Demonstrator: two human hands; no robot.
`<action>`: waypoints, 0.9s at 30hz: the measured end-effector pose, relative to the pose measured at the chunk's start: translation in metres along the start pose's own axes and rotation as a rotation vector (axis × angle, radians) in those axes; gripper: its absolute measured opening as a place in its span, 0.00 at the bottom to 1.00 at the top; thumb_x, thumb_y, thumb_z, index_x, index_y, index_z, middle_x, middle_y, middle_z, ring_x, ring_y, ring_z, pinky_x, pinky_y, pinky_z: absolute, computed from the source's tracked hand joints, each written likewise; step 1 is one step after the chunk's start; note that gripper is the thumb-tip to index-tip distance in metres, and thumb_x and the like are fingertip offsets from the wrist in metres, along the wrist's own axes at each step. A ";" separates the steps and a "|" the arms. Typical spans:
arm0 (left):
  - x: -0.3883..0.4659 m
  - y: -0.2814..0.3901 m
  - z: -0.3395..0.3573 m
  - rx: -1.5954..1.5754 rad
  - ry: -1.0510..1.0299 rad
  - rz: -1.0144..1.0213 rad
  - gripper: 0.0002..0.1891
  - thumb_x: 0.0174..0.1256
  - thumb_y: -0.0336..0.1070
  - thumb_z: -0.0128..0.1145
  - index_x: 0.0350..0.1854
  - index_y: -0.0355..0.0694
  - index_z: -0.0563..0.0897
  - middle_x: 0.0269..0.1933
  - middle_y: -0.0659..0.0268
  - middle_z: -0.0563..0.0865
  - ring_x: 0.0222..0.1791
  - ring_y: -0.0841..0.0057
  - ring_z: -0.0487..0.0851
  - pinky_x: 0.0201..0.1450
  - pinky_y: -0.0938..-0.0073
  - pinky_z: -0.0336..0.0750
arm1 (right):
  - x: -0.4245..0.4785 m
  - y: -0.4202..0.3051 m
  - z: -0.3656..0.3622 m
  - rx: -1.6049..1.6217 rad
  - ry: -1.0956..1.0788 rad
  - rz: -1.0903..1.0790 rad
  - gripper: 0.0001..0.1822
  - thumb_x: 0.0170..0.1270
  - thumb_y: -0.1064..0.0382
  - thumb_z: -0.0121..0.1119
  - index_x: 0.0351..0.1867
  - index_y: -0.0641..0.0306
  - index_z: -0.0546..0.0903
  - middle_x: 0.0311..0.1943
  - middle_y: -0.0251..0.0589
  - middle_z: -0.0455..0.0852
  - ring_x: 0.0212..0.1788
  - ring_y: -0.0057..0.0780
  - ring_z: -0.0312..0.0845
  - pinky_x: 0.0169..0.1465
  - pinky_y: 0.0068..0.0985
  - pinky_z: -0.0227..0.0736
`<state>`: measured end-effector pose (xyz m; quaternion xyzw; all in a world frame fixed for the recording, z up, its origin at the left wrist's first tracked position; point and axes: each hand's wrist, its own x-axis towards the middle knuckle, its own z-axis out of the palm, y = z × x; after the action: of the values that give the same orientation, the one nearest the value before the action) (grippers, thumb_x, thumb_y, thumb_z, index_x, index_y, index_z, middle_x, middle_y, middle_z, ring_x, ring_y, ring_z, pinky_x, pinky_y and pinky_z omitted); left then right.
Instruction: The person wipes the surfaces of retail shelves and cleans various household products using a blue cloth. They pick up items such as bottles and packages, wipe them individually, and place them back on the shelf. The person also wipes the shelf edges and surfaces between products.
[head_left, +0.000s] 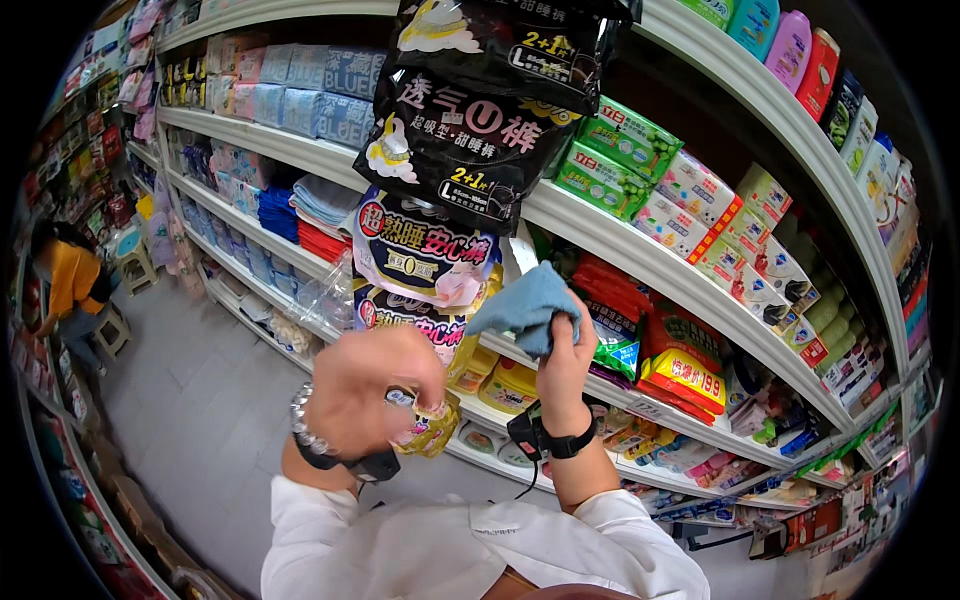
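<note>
My right hand grips a folded blue cloth, held up before the shelf edge. Blurred by motion, my left hand is in front of a hanging column of packs, its fingers curled; whether it touches or holds one cannot be made out. At the column's top hang black plastic packs of sanitary pants. Below them come pink-and-purple packs of sanitary pants, and a gold pack shows at the bottom, partly behind my left hand.
White store shelves curve around me, bearing green soap boxes, shampoo bottles, folded towels and blue tissue packs. Yellow tubs stand lower. At far left a person in orange sits on a stool beside the grey tiled aisle.
</note>
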<state>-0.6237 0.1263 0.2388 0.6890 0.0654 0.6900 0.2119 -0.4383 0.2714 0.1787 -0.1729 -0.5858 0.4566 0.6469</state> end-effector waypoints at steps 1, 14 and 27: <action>0.013 0.023 0.007 -0.041 -0.129 0.048 0.08 0.61 0.29 0.55 0.43 0.44 0.78 0.32 0.59 0.81 0.22 0.72 0.76 0.22 0.77 0.67 | -0.008 0.001 0.000 -0.013 -0.018 -0.006 0.15 0.69 0.66 0.50 0.54 0.68 0.76 0.48 0.36 0.79 0.49 0.21 0.72 0.55 0.21 0.65; 0.058 0.066 0.037 -0.250 -0.671 -0.108 0.05 0.47 0.25 0.60 0.28 0.40 0.80 0.30 0.57 0.83 0.22 0.69 0.78 0.19 0.73 0.66 | -0.067 0.001 -0.069 -0.118 0.148 0.079 0.15 0.69 0.63 0.51 0.53 0.69 0.76 0.48 0.39 0.79 0.48 0.23 0.73 0.55 0.23 0.66; 0.033 0.033 0.034 -0.225 -0.632 -0.083 0.11 0.54 0.36 0.65 0.39 0.42 0.85 0.39 0.62 0.82 0.34 0.68 0.82 0.33 0.72 0.76 | -0.083 -0.016 -0.062 -0.339 0.055 0.066 0.15 0.65 0.66 0.55 0.51 0.68 0.75 0.46 0.37 0.79 0.47 0.23 0.73 0.54 0.22 0.66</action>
<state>-0.5956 0.1023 0.2827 0.8379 -0.0521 0.4358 0.3244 -0.3667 0.2166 0.1251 -0.3112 -0.6304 0.3676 0.6089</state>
